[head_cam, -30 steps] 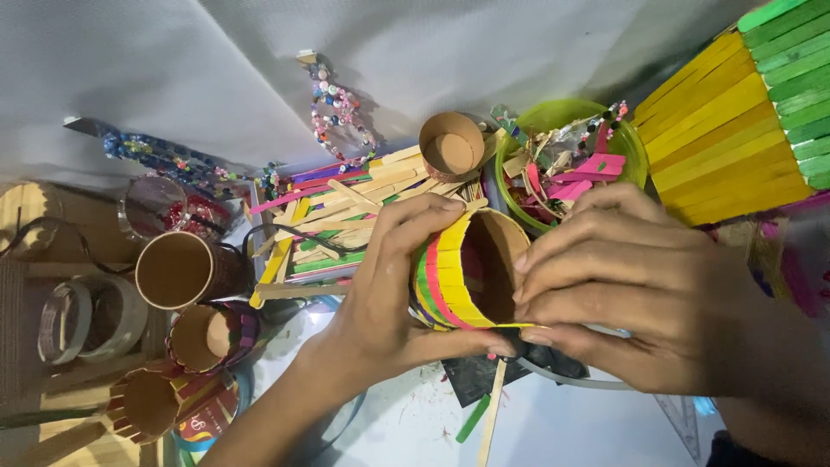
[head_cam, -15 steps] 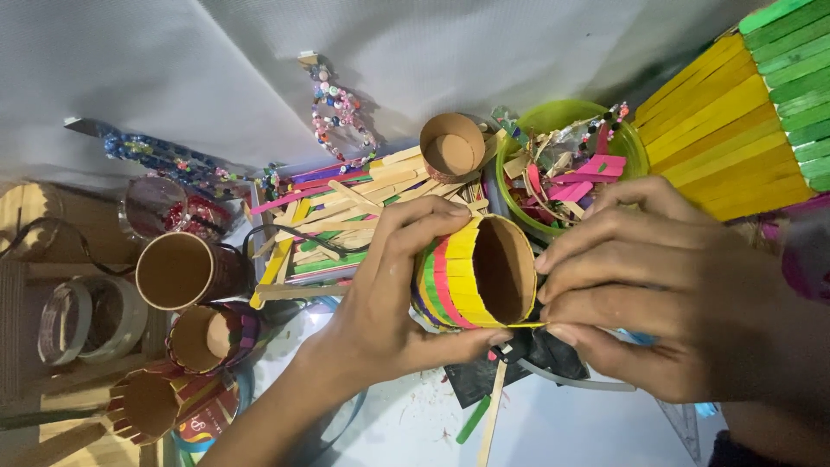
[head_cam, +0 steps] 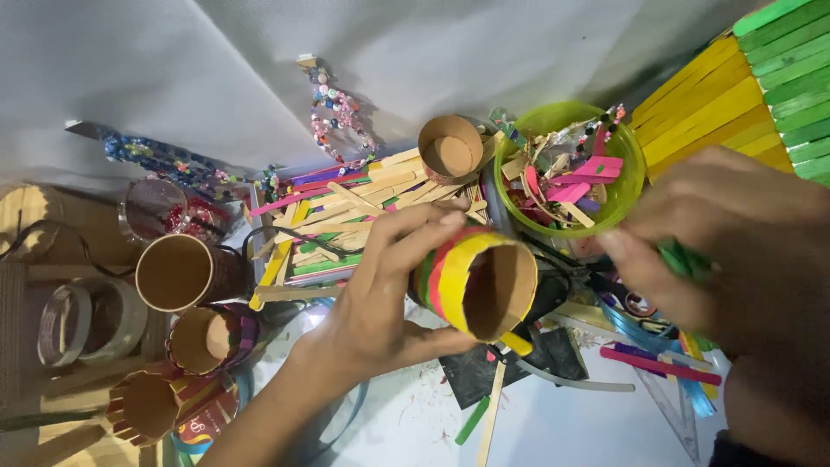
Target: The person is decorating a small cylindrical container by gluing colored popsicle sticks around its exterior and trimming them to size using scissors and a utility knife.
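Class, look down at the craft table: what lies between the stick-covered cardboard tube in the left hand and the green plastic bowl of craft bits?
In the head view, only dark clutter on the table fills the short gap between the stick-covered cardboard tube and the green plastic bowl; it is too blurred to identify.

Both arms are bare, the left hand and its forearm, entering from seven o'clock, showing no sleeve, ring or watch, while the blurred right hand at three o'clock ends near what may be a dark cuff at the bottom corner.
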